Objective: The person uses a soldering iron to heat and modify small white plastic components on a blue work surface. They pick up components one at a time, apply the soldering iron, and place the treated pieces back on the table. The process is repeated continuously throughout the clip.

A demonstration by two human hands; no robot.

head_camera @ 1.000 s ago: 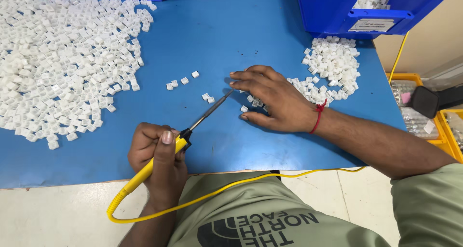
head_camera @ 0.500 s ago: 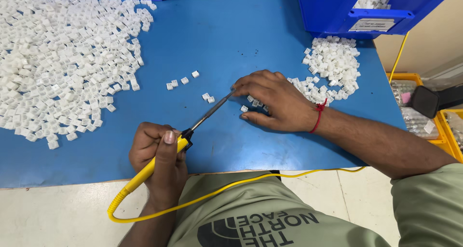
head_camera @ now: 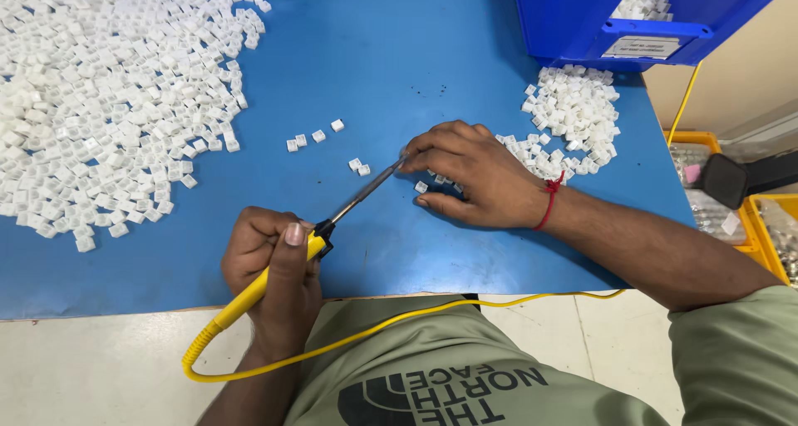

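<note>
The left hand is gripping a yellow-handled soldering iron pen-fashion, aiming its tip at a small white plastic piece pinched steady by the right hand on the blue counter.

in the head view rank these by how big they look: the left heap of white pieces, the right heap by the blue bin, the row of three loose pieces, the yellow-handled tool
1. Left heap of white pieces
2. Right heap
3. Yellow-handled tool, held in the left hand; long but thin, so its place against the right heap is unsure
4. Row of three loose pieces

Left hand grips soldering iron.
</note>
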